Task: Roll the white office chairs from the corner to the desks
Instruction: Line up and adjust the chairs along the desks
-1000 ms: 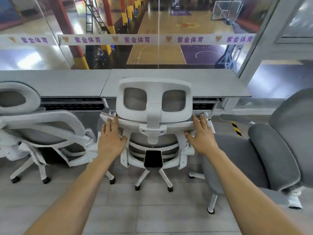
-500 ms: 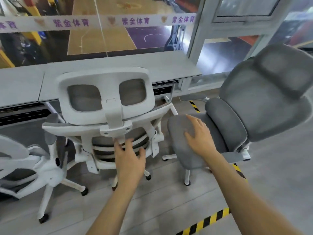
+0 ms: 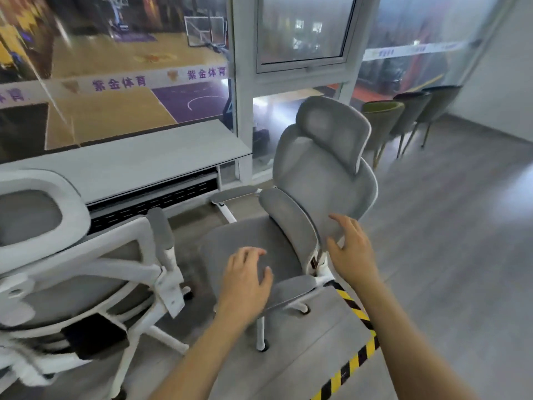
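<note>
Left grip (image 3: 245, 281): released, fingers loosely bent, over the near edge of the seat; I cannot tell whether it touches the fabric.
Right grip (image 3: 352, 252): released, fingers spread, holding nothing, just beside the side rim of the lower backrest.
Grey office chair (image 3: 323, 174): between the two grips, upright on the floor, seat turned to the left, just beside the right end of the surface.
Near armrest (image 3: 291, 287): just beside the left thumb.
Second office chair (image 3: 86, 255): at the left, white frame, its back to the camera, drawn up to the surface. It is blurred.
Surface (image 3: 129, 166): a long grey desk under the window.
Hazard tape (image 3: 354, 307): yellow-and-black stripe on the floor beside the grey chair's base.
Dark chairs (image 3: 383, 116): a row at the far right, well apart.
</note>
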Available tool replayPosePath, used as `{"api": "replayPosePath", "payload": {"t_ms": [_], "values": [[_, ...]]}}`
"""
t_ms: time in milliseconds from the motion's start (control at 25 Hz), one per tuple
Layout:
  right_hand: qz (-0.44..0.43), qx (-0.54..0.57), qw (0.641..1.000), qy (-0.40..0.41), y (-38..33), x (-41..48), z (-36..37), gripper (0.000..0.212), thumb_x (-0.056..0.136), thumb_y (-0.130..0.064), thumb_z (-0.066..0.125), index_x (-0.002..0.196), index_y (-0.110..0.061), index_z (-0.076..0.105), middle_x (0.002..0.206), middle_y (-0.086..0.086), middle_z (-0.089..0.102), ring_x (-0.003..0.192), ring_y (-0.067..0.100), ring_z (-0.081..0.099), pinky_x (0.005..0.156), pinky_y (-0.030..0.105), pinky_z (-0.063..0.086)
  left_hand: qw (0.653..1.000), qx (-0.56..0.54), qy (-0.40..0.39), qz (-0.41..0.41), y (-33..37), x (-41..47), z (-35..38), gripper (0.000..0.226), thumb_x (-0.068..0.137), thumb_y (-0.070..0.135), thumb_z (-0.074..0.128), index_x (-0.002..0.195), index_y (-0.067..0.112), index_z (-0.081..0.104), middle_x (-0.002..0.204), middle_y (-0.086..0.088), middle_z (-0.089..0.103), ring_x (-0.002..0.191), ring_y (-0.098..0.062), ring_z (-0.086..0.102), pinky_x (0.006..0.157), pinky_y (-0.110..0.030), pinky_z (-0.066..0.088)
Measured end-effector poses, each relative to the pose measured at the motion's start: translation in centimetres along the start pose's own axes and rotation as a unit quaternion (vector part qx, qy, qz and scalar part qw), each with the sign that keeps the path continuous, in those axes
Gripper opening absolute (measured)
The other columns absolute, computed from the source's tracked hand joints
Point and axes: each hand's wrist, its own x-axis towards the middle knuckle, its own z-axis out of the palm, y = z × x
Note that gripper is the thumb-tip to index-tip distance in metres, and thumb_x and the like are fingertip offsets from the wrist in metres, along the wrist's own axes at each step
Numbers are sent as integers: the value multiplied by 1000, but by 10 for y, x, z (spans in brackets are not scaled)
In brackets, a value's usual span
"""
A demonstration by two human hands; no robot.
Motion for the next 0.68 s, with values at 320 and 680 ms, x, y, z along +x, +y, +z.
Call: {"api": "replayPosePath", "payload": {"t_ms": [320,680], "values": [[39,15,999,-15,140,80,-95,42,99,-28,57,140,-32,51,140,-7,54,131,17,48,109,42,41,999,4,-27,19,143,80,116,34,98,35,50,130,24,52,131,8,50,119,-15,45,101,-25,34],[43,-15,997,-54,235,169,-135,44,99,-32,57,142,-37,48,141,-9,53,131,15,49,109,45,44,990,-29,-119,-69,233,234,247,74,101,46,47,157,10,14,158,-10,25,141,-29,32,112,-40,36]]}}
